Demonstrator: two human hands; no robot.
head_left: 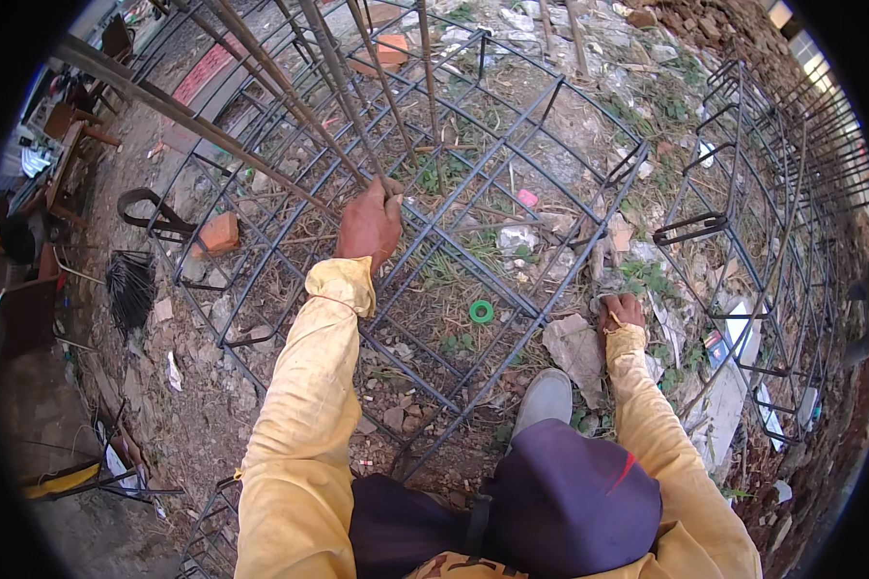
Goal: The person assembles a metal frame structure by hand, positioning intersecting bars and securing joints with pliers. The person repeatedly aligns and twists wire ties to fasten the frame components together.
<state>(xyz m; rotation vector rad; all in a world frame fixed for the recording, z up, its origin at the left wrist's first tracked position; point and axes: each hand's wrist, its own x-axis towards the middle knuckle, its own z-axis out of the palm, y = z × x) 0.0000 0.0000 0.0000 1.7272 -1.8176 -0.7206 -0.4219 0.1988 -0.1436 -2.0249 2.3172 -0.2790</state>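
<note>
Gripping a long rebar (333, 68) with our left hand (369, 224) closed round its lower end, the bar running up and away-left over the steel cage (512, 145); our right hand (624, 311) rests curled on rubble, apparently empty.

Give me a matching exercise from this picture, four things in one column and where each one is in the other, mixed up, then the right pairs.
Things:
1. left hand
2. right hand
3. green ring
4. brick

Places:
A. on the ground inside the rebar cage, between the hands
B. gripping a bar on the cage's top
C. on the dirt left of the cage
D. low on the ground beside a flat stone

Pairs: 1-B, 2-D, 3-A, 4-C
</note>
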